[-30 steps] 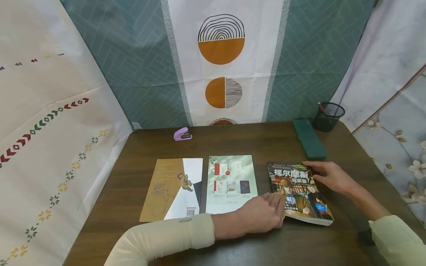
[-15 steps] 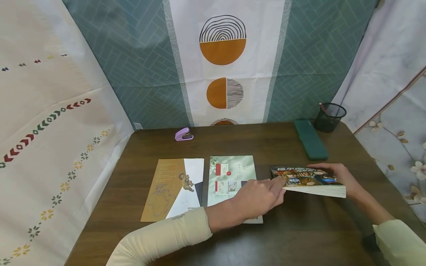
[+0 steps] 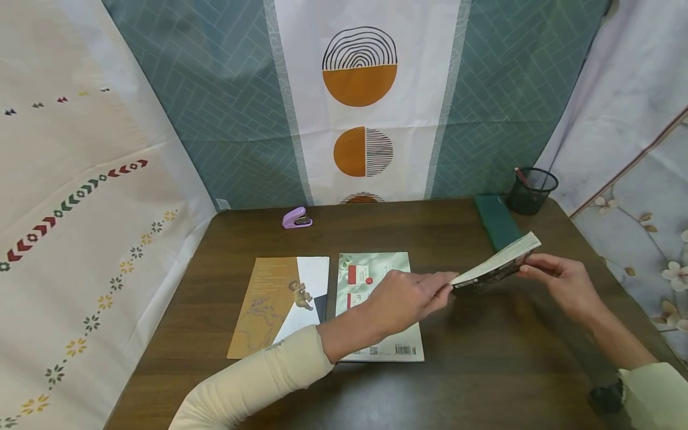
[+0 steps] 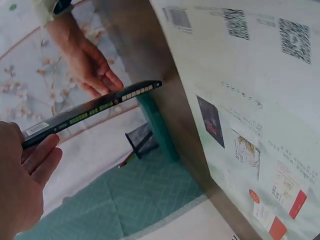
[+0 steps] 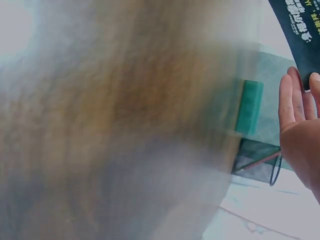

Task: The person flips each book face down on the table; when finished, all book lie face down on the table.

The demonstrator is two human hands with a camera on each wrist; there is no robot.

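A thick paperback book (image 3: 497,263) is held tilted above the right side of the table, page edges facing up and the dark cover underneath. My left hand (image 3: 405,301) pinches its left end between thumb and fingers; in the left wrist view the dark spine (image 4: 95,107) shows lettering. At the opposite end, my right hand (image 3: 567,289) grips the book's lower right corner. The right wrist view shows the thumb against the dark cover (image 5: 300,40) and fingers behind it. Below my left forearm lies a pale green book (image 3: 395,340), partly covered by the arm.
A brown and white book (image 3: 276,298) lies left of the green one. Toward the back are a purple stapler (image 3: 295,218), a green case (image 3: 495,220) and a black mesh pen cup (image 3: 529,194). Fabric curtains (image 3: 231,119) border the table.
The paperback has risen off the table and turned from cover-up to page edges up. Both hands moved up with it, the right one shifting to the corner underneath.
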